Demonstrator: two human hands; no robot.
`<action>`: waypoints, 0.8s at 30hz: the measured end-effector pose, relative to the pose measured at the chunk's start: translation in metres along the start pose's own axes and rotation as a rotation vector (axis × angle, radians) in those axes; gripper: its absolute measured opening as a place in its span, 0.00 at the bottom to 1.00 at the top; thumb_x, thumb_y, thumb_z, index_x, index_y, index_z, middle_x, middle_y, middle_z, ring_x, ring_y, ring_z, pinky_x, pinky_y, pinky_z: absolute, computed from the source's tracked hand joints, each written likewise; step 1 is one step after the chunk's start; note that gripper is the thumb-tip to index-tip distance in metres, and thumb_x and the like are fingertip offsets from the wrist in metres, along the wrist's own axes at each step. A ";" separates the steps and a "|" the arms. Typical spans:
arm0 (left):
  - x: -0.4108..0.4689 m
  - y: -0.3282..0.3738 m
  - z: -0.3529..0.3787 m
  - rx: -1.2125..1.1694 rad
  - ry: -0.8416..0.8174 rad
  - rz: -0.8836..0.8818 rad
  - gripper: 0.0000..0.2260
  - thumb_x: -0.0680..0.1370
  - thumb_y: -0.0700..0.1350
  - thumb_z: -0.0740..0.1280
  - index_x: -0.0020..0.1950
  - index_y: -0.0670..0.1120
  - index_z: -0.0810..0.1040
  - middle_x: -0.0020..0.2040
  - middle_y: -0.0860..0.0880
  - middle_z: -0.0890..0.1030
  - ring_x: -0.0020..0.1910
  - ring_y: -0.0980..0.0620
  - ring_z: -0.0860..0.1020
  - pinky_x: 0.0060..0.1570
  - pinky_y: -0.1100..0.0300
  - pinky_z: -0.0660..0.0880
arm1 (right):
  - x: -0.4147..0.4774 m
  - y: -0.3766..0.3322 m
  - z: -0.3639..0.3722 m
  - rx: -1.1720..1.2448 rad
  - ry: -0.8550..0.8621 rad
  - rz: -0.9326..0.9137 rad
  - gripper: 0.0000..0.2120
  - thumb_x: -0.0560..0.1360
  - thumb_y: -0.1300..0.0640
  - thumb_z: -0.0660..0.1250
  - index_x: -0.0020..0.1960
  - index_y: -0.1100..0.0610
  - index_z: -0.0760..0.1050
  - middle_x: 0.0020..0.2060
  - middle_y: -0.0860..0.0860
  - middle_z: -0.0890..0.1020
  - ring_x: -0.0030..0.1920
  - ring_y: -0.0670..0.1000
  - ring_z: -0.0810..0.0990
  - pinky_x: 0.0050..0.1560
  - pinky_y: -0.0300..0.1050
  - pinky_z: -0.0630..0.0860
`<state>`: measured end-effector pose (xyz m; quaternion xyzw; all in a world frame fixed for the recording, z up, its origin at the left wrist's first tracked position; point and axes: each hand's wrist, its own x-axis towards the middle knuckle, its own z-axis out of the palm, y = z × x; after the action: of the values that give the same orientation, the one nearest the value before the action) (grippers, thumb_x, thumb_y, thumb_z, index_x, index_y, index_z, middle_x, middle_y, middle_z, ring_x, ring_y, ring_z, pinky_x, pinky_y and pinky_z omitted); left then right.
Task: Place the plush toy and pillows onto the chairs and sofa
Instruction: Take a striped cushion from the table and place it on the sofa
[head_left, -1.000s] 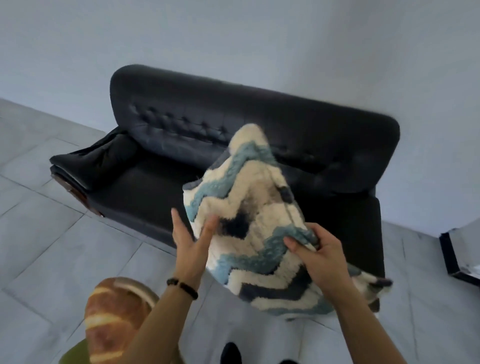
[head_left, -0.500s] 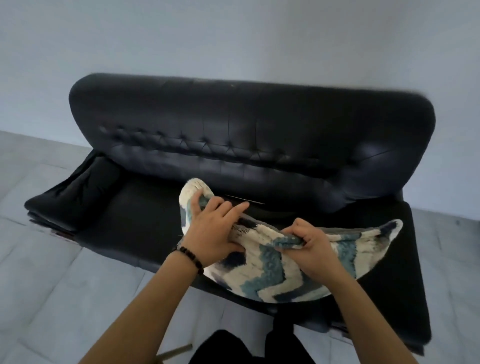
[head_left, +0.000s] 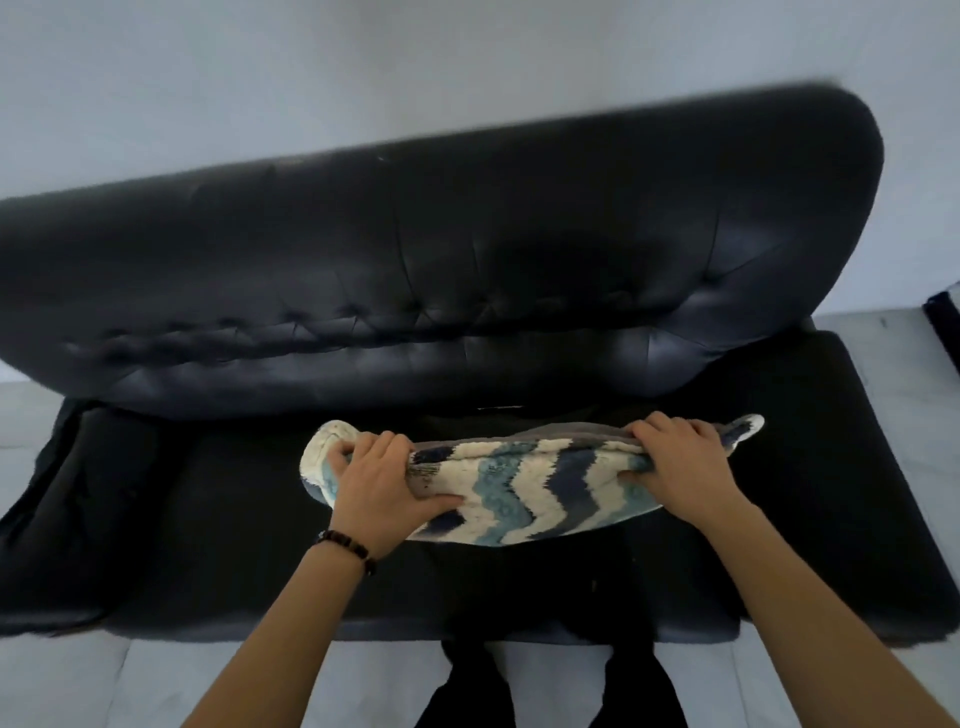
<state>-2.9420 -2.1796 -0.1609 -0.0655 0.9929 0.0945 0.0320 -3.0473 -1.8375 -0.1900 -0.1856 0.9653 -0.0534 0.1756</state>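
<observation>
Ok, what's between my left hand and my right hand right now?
Only the zigzag pillow. Its middle stretch spans from the left hand to the right hand, low over the black sofa seat, as the head view shows.

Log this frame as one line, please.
pillow low over sofa seat | left hand grips its left end | right hand grips its right end | not released

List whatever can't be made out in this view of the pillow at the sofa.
Head view, throughout.
The zigzag pillow's underside, and whether it touches the seat: hidden by the pillow itself.
Palms of the left hand and right hand: turned away in their grip.
The black sofa's left end: cut off by the frame edge.
A dark object at the right edge: cut off, unidentifiable.
</observation>
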 end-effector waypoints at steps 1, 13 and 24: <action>0.012 -0.018 0.009 -0.004 -0.020 0.011 0.29 0.61 0.78 0.62 0.44 0.55 0.67 0.41 0.56 0.71 0.44 0.51 0.71 0.53 0.50 0.59 | 0.010 -0.007 0.009 -0.024 0.008 -0.006 0.26 0.72 0.39 0.72 0.68 0.46 0.75 0.57 0.47 0.78 0.60 0.53 0.78 0.66 0.52 0.66; 0.140 -0.111 0.182 -0.174 -0.018 -0.257 0.41 0.73 0.62 0.72 0.80 0.49 0.60 0.81 0.37 0.53 0.79 0.35 0.52 0.72 0.35 0.55 | 0.186 -0.020 0.142 0.020 -0.075 0.141 0.40 0.77 0.45 0.70 0.82 0.52 0.55 0.78 0.62 0.61 0.78 0.64 0.58 0.78 0.64 0.54; 0.183 -0.136 0.363 -0.591 -0.087 -0.618 0.51 0.75 0.60 0.72 0.82 0.53 0.37 0.83 0.43 0.42 0.80 0.37 0.50 0.75 0.42 0.57 | 0.243 -0.002 0.297 0.198 -0.028 0.405 0.68 0.66 0.43 0.81 0.79 0.43 0.26 0.79 0.63 0.31 0.79 0.70 0.37 0.75 0.69 0.56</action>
<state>-3.0859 -2.2648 -0.5551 -0.3622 0.8546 0.3634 0.0804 -3.1513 -1.9422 -0.5441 0.0296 0.9704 -0.1089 0.2136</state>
